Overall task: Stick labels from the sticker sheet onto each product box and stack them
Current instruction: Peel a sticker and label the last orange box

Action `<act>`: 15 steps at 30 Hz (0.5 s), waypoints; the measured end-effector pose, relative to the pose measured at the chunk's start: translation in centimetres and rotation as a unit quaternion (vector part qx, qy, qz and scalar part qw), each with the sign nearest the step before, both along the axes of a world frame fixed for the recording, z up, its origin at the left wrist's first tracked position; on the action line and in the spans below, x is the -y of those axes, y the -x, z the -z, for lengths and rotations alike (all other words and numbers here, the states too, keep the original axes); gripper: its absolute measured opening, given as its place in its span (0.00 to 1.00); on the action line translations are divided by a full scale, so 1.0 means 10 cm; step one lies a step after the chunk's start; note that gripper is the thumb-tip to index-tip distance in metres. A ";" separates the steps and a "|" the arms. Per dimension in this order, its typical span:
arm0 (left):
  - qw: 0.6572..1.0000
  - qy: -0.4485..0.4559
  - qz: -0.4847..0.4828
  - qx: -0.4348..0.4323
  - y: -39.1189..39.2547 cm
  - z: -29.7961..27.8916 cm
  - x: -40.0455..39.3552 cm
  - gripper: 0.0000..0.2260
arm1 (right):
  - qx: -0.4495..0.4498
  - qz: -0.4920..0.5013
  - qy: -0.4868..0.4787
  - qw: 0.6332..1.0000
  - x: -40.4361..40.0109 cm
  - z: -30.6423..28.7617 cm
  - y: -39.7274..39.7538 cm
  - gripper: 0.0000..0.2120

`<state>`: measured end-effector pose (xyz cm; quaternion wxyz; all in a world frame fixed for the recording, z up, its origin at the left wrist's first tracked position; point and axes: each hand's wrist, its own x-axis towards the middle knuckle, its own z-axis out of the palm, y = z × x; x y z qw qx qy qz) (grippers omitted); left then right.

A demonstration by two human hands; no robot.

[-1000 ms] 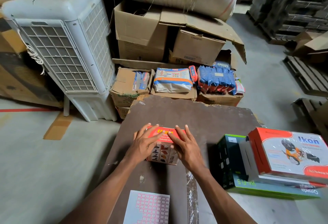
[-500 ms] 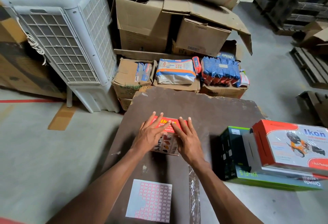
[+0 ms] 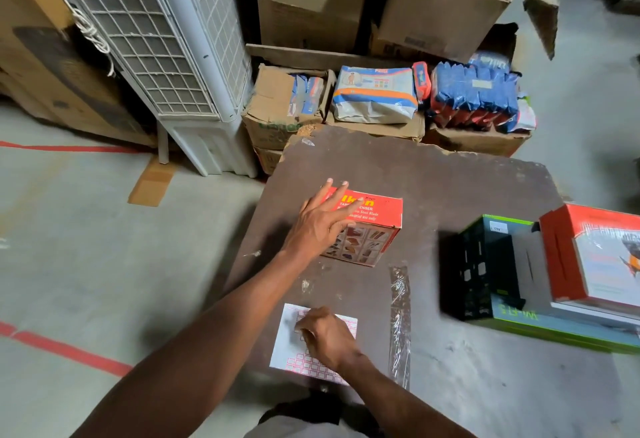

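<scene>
Head cam looked down on the big stuff first: a white air cooler (image 3: 152,56) and cardboard cartons (image 3: 377,4) at the back, then the brown board (image 3: 433,195) we worked on, with a stack of boxes (image 3: 554,271) off to its right side. Mid-board sat the red box (image 3: 372,226), and nearer us lay the sticker sheet (image 3: 311,365).

Our left hand (image 3: 320,226) lay flat on the red box, fingers spread wide and straight, arm stretched forward. Our right hand (image 3: 327,335) was down on the sticker sheet, wrist bent, fingers curled at one label, but we couldn't tell whether a label was actually pinched yet.

Best bet, we figured: lift one corner with a fingernail, peel slowly so it doesn't tear, and keep the box pinned.
</scene>
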<state>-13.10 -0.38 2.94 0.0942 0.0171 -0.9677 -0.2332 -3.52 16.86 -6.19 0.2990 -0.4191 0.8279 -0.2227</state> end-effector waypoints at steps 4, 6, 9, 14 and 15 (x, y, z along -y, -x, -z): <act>1.000 -0.012 -0.003 0.000 0.01 0.00 0.00 0.24 | 0.057 -0.067 -0.088 0.992 0.10 0.13 -0.21 0.17; 1.000 -0.016 -0.006 -0.002 0.01 0.01 0.00 0.24 | 0.067 -0.087 -0.102 0.989 0.13 0.24 -0.27 0.18; 1.000 -0.015 -0.003 0.000 -0.01 0.02 0.00 0.25 | 0.063 -0.086 -0.109 0.988 0.14 0.33 -0.32 0.21; 1.000 -0.024 0.000 0.002 -0.02 0.00 0.00 0.24 | 0.037 -0.103 -0.124 0.986 0.05 0.40 -0.28 0.25; 1.000 -0.027 0.000 0.002 -0.02 0.00 0.00 0.24 | 0.035 -0.116 -0.125 0.985 0.03 0.43 -0.26 0.25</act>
